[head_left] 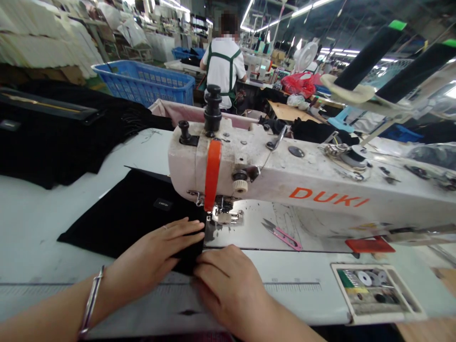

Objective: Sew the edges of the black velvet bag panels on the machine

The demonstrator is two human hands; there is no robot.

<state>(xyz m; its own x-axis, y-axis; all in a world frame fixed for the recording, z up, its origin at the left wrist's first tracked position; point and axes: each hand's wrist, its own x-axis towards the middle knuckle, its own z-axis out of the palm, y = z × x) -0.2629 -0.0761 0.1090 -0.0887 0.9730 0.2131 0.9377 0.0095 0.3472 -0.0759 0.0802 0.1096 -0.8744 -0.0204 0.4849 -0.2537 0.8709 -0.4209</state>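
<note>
A piece of black fabric (131, 213) with a small dark label (163, 204) lies flat on the sewing table, its right edge at the presser foot (228, 217) of a white sewing machine (270, 175). My left hand (160, 247) rests on the fabric with fingers stretched out, fingertips close to that edge. Nearer to me, my right hand (231, 285) has its fingers bent and pinched on the fabric's near right corner. A bracelet (91, 301) circles my left wrist. The needle is hidden behind the orange guard (213, 175).
Pink-handled thread snips (283, 234) lie on the machine bed. A parts tray (377, 292) with bobbins is set into the table at right. Black garments (71, 137) are piled at left, a blue basket (146, 80) behind them. Thread cones (370, 57) stand upper right. A person (223, 61) works ahead.
</note>
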